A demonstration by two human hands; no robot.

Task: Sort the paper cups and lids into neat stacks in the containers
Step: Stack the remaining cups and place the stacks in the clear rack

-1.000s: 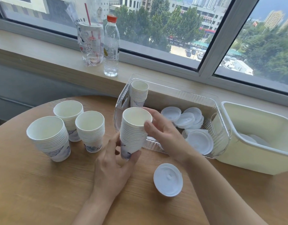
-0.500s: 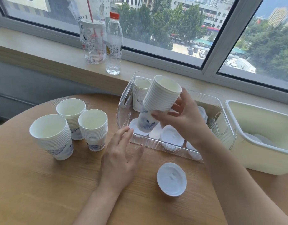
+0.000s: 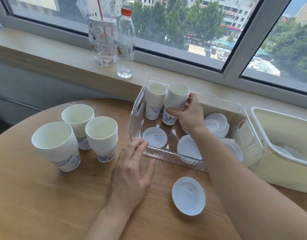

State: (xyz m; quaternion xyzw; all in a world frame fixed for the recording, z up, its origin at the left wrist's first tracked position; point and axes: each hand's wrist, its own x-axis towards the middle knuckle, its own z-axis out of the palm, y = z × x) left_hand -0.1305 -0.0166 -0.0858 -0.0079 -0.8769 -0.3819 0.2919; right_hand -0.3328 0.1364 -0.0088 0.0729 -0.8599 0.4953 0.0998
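Right hand (image 3: 189, 115) fingers (image 3: 171, 112) grip the cup stack (image 3: 175, 103); left hand (image 3: 130, 172) fingers spread. Careless release risks toppling the neighbouring stack (image 3: 155, 101) just beyond.

Clear bin (image 3: 168, 157): far-left corner blocked by two cup stacks (image 3: 156, 103); near-left floor free.

cream bin (image 3: 287, 149) cut off at right edge, its lids (image 3: 282, 150) blurred, uncountable

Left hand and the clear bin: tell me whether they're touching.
Cannot tell. In the head view the left hand has fingertips at the clear bin near wall, with no plain gap or contact visible.
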